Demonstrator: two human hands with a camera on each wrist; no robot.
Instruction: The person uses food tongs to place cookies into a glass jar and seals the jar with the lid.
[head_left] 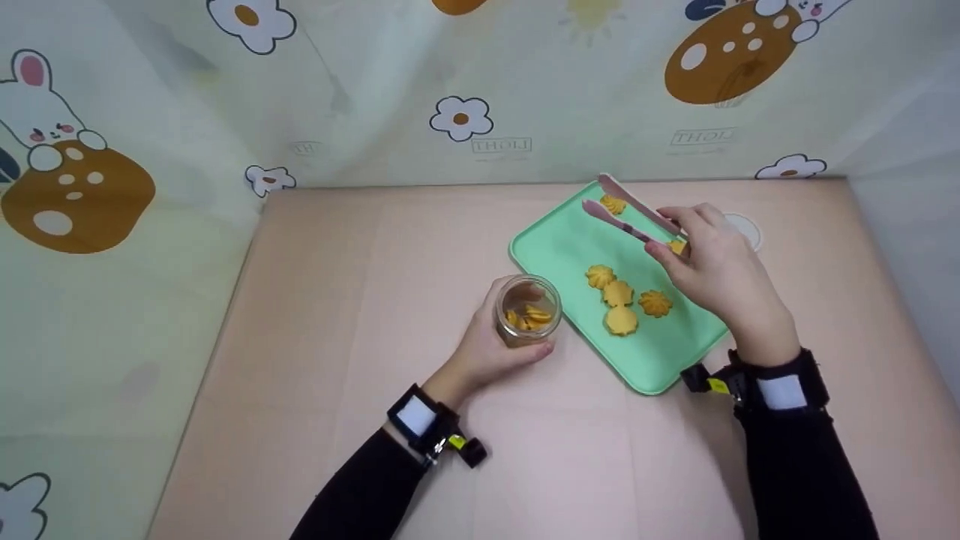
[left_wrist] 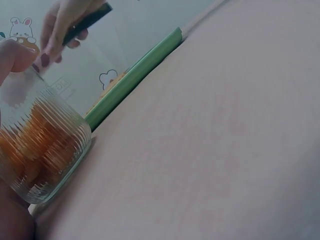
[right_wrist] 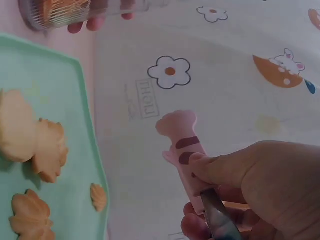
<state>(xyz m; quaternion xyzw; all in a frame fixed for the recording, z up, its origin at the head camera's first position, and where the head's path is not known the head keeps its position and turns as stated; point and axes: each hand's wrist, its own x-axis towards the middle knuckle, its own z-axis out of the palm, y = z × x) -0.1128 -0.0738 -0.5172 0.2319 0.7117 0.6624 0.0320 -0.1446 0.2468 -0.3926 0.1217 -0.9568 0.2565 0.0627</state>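
In the head view, the jar [head_left: 527, 292] is gripped by the left hand [head_left: 486, 341] beside the tray [head_left: 555, 238]; the tongs [head_left: 637, 202] are pinched by the right hand [head_left: 721, 274] above it, tips spread about a far cookie [head_left: 613, 205]. In the left wrist view, cookies [left_wrist: 42, 145] are seen in the jar, best kept steady. In the right wrist view, the thumb is pressed on the tongs; gentle squeezing seems needed, lest cookies be crumbled.

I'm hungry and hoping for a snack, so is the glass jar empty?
No, several yellow cookies lie inside the glass jar that the left hand holds.
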